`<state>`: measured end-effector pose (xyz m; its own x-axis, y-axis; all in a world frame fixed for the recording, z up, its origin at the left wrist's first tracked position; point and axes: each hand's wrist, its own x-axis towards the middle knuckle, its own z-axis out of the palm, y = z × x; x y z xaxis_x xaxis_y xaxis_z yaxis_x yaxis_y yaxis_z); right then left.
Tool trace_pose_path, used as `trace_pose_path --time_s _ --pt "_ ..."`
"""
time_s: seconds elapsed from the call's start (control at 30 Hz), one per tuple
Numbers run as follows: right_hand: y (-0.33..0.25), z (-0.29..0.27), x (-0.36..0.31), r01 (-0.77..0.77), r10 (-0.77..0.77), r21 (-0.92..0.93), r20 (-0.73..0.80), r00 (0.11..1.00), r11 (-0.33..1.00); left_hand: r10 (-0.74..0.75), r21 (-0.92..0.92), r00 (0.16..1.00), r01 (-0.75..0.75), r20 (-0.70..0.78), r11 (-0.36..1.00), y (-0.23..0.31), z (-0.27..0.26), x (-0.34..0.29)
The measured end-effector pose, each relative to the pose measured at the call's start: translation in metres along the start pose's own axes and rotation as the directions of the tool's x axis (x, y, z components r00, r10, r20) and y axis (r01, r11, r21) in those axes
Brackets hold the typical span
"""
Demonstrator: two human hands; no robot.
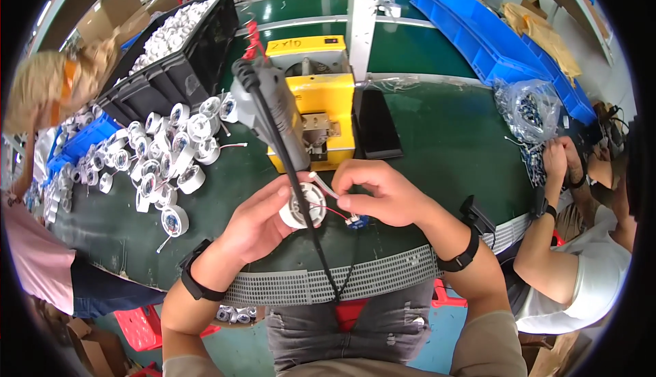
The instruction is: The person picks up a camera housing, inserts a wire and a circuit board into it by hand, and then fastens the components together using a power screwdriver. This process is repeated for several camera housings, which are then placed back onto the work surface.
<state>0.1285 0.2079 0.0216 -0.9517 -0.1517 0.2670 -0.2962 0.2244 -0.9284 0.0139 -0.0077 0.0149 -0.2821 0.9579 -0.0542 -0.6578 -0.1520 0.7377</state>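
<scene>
My left hand [263, 216] is closed round a white round plastic housing [292, 214] just above the table's near edge. Pinched in my right hand [383, 192] are thin wires [326, 186]; a white one ends in a small plug [313, 176] over the housing. A red wire runs from inside the housing to a small blue circuit board [357, 222] hanging below my right fingers. A grey electric screwdriver [280, 110] hangs in front of me, and its black cable crosses the view over the housing, hiding part of it. Behind stands a yellow machine [328, 97] with a metal fixture.
Many similar white housings [164, 158] lie heaped on the left, near a black crate [171, 76] of small white parts. A dark flat panel [378, 124] lies beside the machine. Blue trays [478, 35] and a plastic bag [526, 110] are right. People work on both sides.
</scene>
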Motion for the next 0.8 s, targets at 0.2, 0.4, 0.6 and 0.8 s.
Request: trace_pose_path --time_s 0.2,0.4,0.6,0.8 --pt "-0.005 0.012 -0.001 -0.049 0.046 -0.067 -0.051 0.998 0.997 -0.029 0.064 0.999 0.03 -0.021 0.997 0.002 0.003 0.001" --pt "-0.008 0.019 -0.001 -0.049 0.032 -0.165 -0.101 0.994 0.985 -0.031 0.091 0.999 0.033 -0.024 0.995 0.001 0.003 0.0" --pt "-0.008 0.028 0.0 -0.036 -0.017 -0.262 -0.197 0.98 0.964 0.003 0.128 1.0 -0.006 0.022 0.992 -0.01 0.0 0.001" --pt "-0.013 0.024 0.002 -0.18 0.08 -0.238 -0.377 0.923 0.955 -0.023 0.037 0.999 0.024 -0.043 0.999 -0.01 0.008 0.002"
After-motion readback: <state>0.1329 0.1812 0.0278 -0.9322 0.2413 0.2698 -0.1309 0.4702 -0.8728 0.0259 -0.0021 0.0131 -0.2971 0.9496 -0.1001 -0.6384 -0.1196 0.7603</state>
